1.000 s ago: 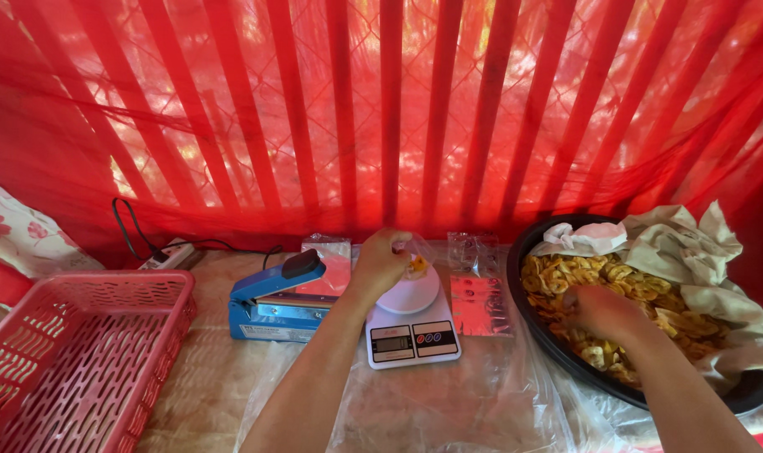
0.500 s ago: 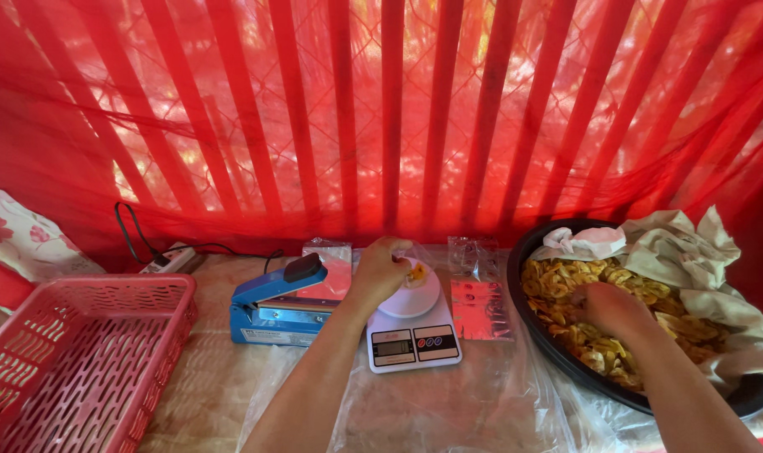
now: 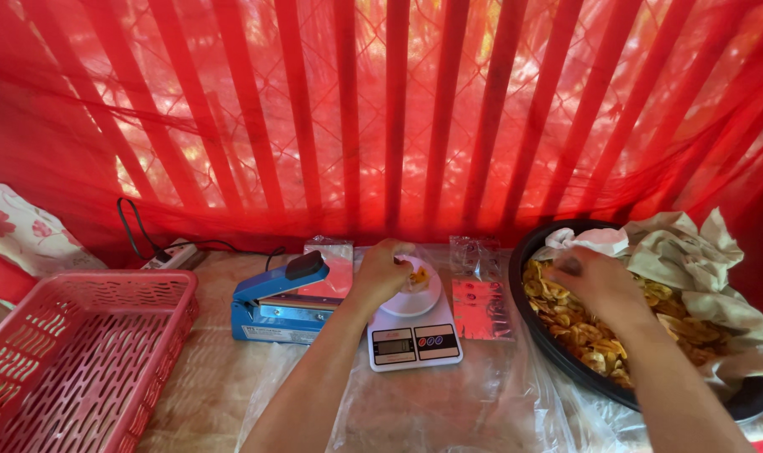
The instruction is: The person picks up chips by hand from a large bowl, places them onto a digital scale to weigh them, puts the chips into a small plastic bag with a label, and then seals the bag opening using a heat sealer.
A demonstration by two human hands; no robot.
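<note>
My left hand (image 3: pixel 381 273) is closed around a small clear bag of yellow chips (image 3: pixel 416 276) that rests on the round platform of a white kitchen scale (image 3: pixel 415 335). My right hand (image 3: pixel 595 281) reaches into a large black pan (image 3: pixel 566 365) full of yellow fried chips (image 3: pixel 566 323), its fingers curled down among them; whether it holds chips is hidden.
A blue heat sealer (image 3: pixel 281 302) sits left of the scale. A pink plastic basket (image 3: pixel 71 352) stands at far left. Small packets (image 3: pixel 480 289) lie between scale and pan. Crumpled paper (image 3: pixel 692 260) lines the pan's far side. A power strip (image 3: pixel 170 254) lies by the red netting.
My right hand has shifted slightly toward the back of the pan. My left hand stays on the bag at the scale.
</note>
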